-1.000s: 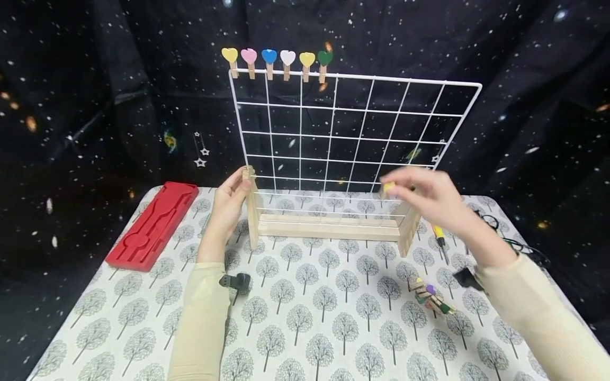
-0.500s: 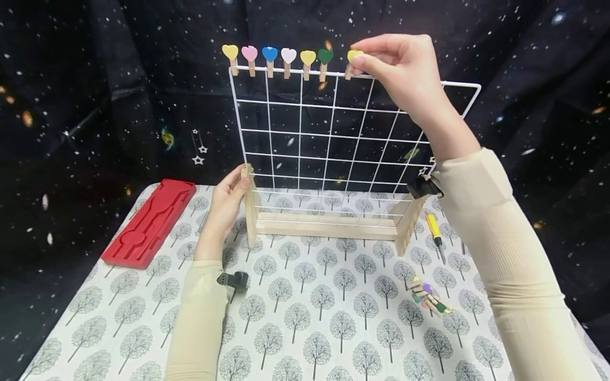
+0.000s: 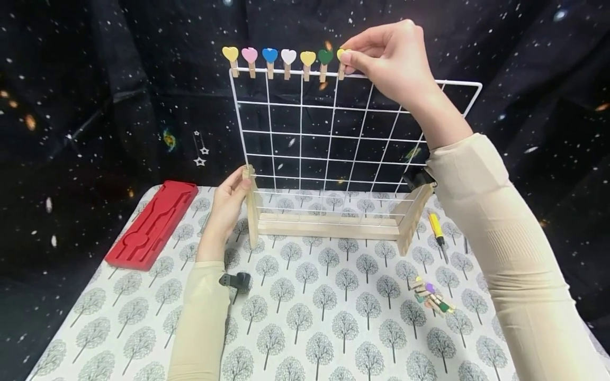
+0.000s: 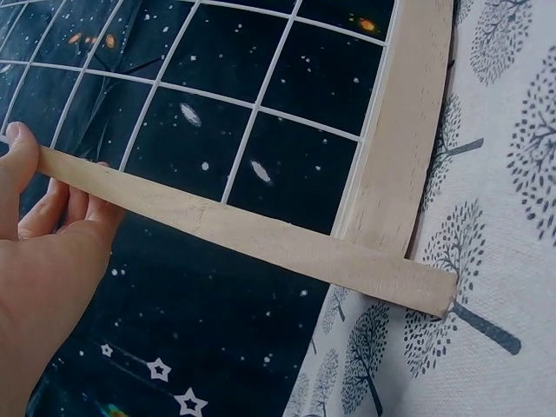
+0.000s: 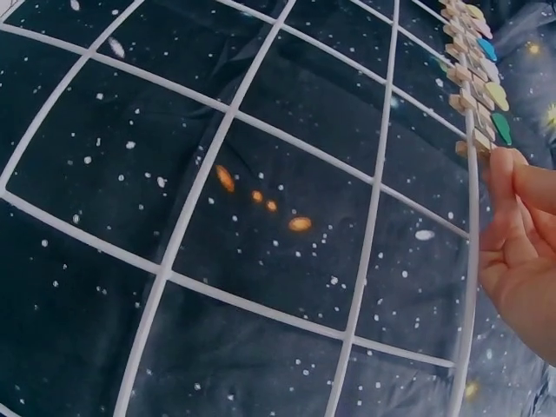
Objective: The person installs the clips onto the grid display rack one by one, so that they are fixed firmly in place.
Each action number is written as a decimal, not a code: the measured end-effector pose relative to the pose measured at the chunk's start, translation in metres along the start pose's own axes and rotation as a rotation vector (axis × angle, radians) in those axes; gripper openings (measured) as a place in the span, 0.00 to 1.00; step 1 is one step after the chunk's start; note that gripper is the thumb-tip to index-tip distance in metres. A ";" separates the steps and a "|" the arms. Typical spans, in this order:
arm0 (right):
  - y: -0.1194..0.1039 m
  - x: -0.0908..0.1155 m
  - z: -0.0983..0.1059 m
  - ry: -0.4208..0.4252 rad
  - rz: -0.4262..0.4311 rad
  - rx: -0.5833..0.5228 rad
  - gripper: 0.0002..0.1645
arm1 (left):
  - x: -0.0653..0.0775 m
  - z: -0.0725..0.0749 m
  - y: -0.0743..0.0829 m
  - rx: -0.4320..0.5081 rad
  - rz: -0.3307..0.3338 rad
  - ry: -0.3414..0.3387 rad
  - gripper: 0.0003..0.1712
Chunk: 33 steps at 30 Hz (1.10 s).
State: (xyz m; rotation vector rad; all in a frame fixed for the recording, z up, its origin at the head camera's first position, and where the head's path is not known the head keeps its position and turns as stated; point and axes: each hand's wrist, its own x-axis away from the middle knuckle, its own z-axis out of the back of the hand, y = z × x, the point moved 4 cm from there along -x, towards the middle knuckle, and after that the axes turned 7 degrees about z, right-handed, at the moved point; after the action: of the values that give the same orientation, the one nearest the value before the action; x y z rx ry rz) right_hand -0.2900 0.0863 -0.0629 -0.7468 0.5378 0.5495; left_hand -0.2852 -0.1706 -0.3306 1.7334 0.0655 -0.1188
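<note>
Seven heart clips (image 3: pixel 288 56) on the top wire (image 3: pixel 459 83), end one in the right hand (image 3: pixel 393 63)

Right hand: thumb and forefinger pinched together on the yellow end clip (image 3: pixel 341 71). From where I stand, this clip sits at the fingertips, on the left side of the hand, with the palm and wrist trailing off to its right. Thumb covers part of the heart; the wooden legs point down across the wire, roughly upright. Nearest neighbour is the green clip (image 3: pixel 325 58), just beside it, a small gap between. Row order from the person's left: yellow, pink, blue, white, yellow, green, yellow.

Left hand (image 3: pixel 226 203): clamped on the upper end of the left upright (image 3: pixel 252 211) of the wooden stand (image 3: pixel 329 228), low and well apart from the end clip. The stand carries the white wire grid (image 3: pixel 331 136).

Surroundings: a jumbled clip pile (image 3: pixel 431 299) on the cloth-covered bench (image 3: pixel 362 330), well below the right hand, near that sleeve. Yellow-handled screwdriver (image 3: pixel 436 227) beyond the pile, beside the stand. Red tray (image 3: pixel 152 225) on the left. Dark star-print backdrop (image 3: pixel 95 159) behind everything.
</note>
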 end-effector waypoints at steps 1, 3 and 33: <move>0.000 0.000 0.000 -0.011 -0.002 0.009 0.14 | 0.000 0.000 0.000 0.000 0.001 -0.001 0.31; 0.001 0.001 -0.001 -0.026 -0.005 0.026 0.15 | 0.001 -0.001 0.000 0.003 0.002 -0.005 0.32; 0.061 0.144 -0.014 -0.175 0.551 0.020 0.22 | -0.004 0.001 -0.004 0.011 -0.020 -0.002 0.31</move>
State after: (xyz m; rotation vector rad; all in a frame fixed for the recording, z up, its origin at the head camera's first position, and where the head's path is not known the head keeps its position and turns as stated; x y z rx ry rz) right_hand -0.2270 0.1517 -0.1916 -0.5201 0.5848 1.1083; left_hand -0.2895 -0.1707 -0.3339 1.7434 0.0810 -0.1363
